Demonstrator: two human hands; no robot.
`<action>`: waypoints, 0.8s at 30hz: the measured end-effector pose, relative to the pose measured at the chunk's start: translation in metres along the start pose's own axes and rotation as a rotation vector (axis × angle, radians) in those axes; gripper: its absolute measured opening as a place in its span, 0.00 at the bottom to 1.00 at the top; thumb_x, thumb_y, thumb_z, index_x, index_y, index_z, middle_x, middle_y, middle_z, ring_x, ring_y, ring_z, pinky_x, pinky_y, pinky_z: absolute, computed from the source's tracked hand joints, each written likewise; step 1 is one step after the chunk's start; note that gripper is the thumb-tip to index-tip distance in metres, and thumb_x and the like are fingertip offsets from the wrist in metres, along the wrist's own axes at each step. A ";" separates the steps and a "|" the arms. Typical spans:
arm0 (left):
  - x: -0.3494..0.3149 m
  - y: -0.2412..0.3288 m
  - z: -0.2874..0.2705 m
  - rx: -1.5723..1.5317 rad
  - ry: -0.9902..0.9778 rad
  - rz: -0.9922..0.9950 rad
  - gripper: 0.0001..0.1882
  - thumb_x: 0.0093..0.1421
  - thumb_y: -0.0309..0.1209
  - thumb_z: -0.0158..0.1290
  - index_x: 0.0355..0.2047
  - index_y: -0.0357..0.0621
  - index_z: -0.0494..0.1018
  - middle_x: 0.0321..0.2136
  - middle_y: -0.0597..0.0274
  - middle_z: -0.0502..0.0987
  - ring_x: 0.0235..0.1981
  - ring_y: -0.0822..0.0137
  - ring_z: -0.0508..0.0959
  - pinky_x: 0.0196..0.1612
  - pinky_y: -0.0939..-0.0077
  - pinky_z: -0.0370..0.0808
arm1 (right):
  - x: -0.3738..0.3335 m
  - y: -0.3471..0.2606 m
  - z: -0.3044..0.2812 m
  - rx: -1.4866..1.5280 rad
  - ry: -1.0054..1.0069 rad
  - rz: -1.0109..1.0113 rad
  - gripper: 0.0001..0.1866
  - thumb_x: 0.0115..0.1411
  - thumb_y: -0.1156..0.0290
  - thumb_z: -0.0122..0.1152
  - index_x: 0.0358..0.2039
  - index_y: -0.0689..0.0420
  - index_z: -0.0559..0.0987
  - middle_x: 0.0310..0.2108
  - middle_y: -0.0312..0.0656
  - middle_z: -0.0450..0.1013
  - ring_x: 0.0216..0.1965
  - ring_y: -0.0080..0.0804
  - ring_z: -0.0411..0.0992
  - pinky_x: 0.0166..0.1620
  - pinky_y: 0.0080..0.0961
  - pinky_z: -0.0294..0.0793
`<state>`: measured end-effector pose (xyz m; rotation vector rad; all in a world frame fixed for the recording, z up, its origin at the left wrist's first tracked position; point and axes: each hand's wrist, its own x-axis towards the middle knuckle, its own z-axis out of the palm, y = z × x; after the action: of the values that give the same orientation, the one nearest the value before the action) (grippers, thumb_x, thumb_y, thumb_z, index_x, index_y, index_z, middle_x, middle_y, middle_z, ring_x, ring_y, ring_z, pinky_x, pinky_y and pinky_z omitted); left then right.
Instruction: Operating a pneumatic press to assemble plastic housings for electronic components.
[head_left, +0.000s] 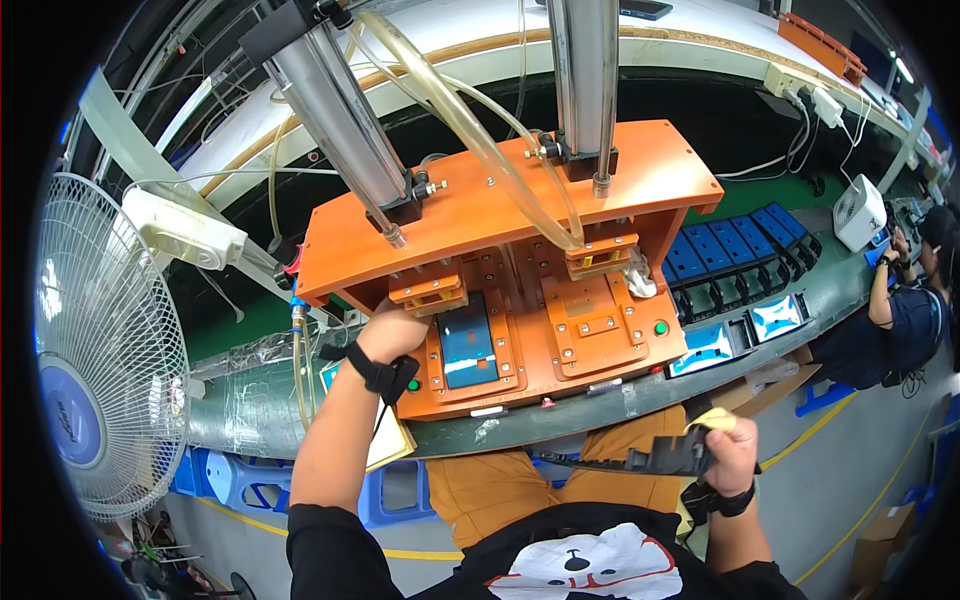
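My left hand (395, 330) reaches into the orange press (480, 215), beside its left press head (428, 288). The fingers of that hand are hidden behind the press head. Just to the right, a flat blue panel (467, 340) lies in the left orange fixture. My right hand (733, 452) is closed on a long black plastic part (668, 456), held in front of the bench over my lap. Something pale yellow shows at the top of that hand. The right fixture (592, 325) holds no panel.
Two air cylinders (335, 110) with clear hoses stand on the press. A caged fan (110, 350) is at the left. Several blue-and-black parts (735, 245) line the bench at right, with blue-white pieces (705, 348) nearer. Another person (880, 325) works at far right.
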<state>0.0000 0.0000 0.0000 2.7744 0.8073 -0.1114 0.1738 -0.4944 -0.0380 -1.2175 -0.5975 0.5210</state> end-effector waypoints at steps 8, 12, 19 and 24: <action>0.050 -0.029 0.013 0.054 0.395 0.212 0.24 0.71 0.38 0.51 0.66 0.49 0.70 0.65 0.50 0.72 0.67 0.48 0.70 0.69 0.57 0.68 | 0.002 0.007 0.017 0.182 -0.043 0.115 0.17 0.66 0.65 0.67 0.37 0.72 0.84 0.35 0.45 0.81 0.33 0.29 0.78 0.39 0.24 0.76; 0.058 -0.037 0.016 0.306 0.488 0.270 0.25 0.70 0.40 0.50 0.66 0.48 0.70 0.63 0.49 0.72 0.66 0.47 0.71 0.66 0.54 0.70 | 0.004 0.011 0.010 0.233 -0.061 0.103 0.12 0.67 0.74 0.62 0.41 0.74 0.84 0.38 0.51 0.82 0.35 0.37 0.82 0.43 0.30 0.82; 0.055 -0.043 0.025 0.695 0.612 0.357 0.27 0.70 0.43 0.48 0.65 0.47 0.70 0.60 0.47 0.74 0.63 0.45 0.74 0.62 0.49 0.74 | 0.001 0.024 0.000 0.268 -0.011 0.140 0.13 0.69 0.72 0.61 0.44 0.72 0.83 0.39 0.49 0.83 0.38 0.37 0.83 0.46 0.32 0.83; 0.054 -0.043 0.025 0.926 0.679 0.412 0.28 0.70 0.45 0.47 0.65 0.46 0.70 0.58 0.45 0.75 0.60 0.44 0.76 0.59 0.46 0.76 | 0.002 0.027 0.000 0.317 -0.018 0.129 0.14 0.71 0.71 0.62 0.46 0.71 0.83 0.41 0.49 0.84 0.40 0.37 0.83 0.48 0.35 0.84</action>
<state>0.0230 0.0563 -0.0415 3.8654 0.2831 0.7549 0.1737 -0.4864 -0.0640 -0.9545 -0.4335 0.7070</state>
